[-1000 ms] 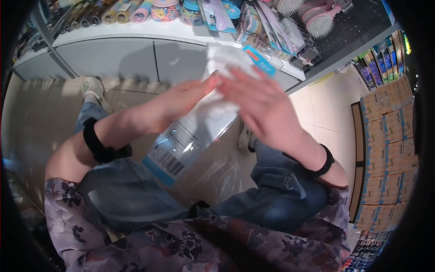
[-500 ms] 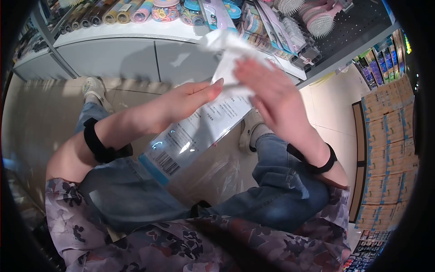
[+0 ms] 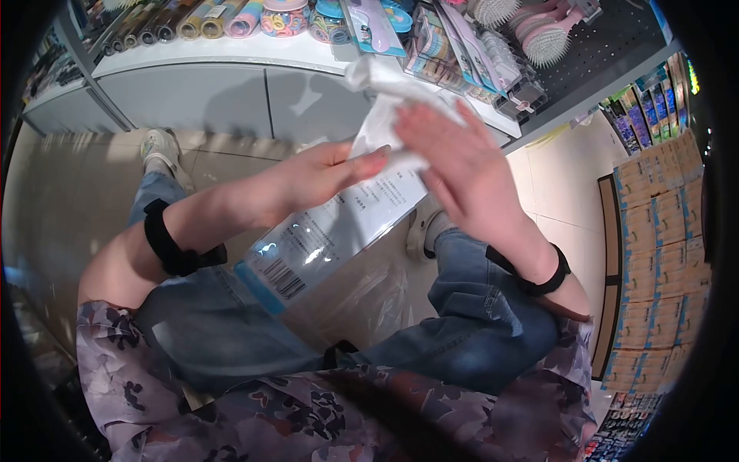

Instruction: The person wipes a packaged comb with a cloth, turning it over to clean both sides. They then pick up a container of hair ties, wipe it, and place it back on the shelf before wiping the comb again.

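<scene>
A long flat package in clear plastic lies slanted in front of me, its white side printed with lines of text and a barcode near the blue lower end. My left hand is closed on its left edge, thumb on top and the other fingers mostly hidden beneath. Across the upper end spreads a crumpled white cloth or tissue. My right hand holds this cloth against the package with its fingers stretched over it, slightly blurred. What lies under the cloth is hidden.
A grey cabinet with a white shelf stands ahead, bearing rolled tubes, tubs of colourful hair ties and packaged goods. Hairbrushes hang at upper right. Stacked brown packs line the right side. Clear plastic wrapping lies between my legs.
My left thumb and the right hand have shifted slightly on the package, and the cloth's folds lie a little differently. The package has hardly moved.
</scene>
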Demonstrator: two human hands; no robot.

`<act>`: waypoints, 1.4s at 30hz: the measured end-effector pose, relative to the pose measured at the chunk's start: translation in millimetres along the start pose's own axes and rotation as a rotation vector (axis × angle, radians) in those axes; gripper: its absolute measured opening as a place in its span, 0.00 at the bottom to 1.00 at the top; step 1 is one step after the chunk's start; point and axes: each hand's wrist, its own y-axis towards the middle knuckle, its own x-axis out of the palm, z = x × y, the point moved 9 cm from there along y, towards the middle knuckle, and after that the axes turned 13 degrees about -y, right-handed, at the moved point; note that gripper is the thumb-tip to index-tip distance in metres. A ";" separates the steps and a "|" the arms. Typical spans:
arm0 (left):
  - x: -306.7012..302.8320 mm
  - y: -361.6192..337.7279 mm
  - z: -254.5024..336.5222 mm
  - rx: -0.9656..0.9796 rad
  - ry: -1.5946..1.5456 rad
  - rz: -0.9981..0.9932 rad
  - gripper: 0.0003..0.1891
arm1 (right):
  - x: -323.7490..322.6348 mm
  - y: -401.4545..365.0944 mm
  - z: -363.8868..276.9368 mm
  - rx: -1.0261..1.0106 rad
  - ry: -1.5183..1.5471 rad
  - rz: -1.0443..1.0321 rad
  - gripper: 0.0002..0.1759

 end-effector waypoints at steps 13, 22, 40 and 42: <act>-9.7 3.3 -5.9 -0.008 -0.469 0.087 0.34 | 20.2 -4.1 -41.3 -0.166 0.152 -0.116 0.24; -8.7 4.3 10.2 0.102 -0.416 0.090 0.34 | 10.8 3.0 -11.4 0.053 -0.005 0.011 0.24; 0.2 6.2 -8.4 -0.091 -0.413 -0.052 0.36 | 10.3 2.0 -2.7 0.050 0.008 -0.008 0.22; -8.5 6.4 -4.0 -0.003 -0.502 0.093 0.37 | 14.6 1.5 -26.6 -0.128 0.075 -0.079 0.22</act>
